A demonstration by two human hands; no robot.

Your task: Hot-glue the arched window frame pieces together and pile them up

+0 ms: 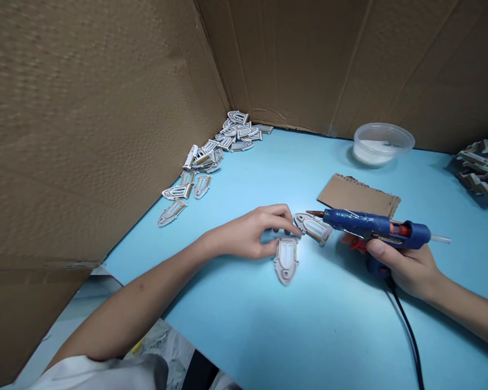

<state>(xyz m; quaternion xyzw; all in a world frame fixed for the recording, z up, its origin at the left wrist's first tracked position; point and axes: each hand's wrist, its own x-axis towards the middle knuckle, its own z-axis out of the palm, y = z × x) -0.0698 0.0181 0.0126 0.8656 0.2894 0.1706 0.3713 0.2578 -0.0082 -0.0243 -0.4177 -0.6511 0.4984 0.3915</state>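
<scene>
My right hand [410,265] is wrapped round a blue hot glue gun [361,225] with a red trigger. The gun's nozzle points left, over an arched window-shaped piece [315,227] on the tabletop. My left hand [264,233] has its thumb and index finger at the two upper corners of a second arched window-shaped piece [286,261], which has its pointed end toward me. Both pieces are small and whitish with brown edges. The remaining left fingers curl beyond it, partly hidden.
Several similar pieces [203,160] lie heaped along the left cardboard wall [106,135]. A cardboard scrap [355,194] and a clear round tub [380,145] with white contents are behind the gun. More pieces [483,168] are stacked far right. A black cord [406,325] trails toward me.
</scene>
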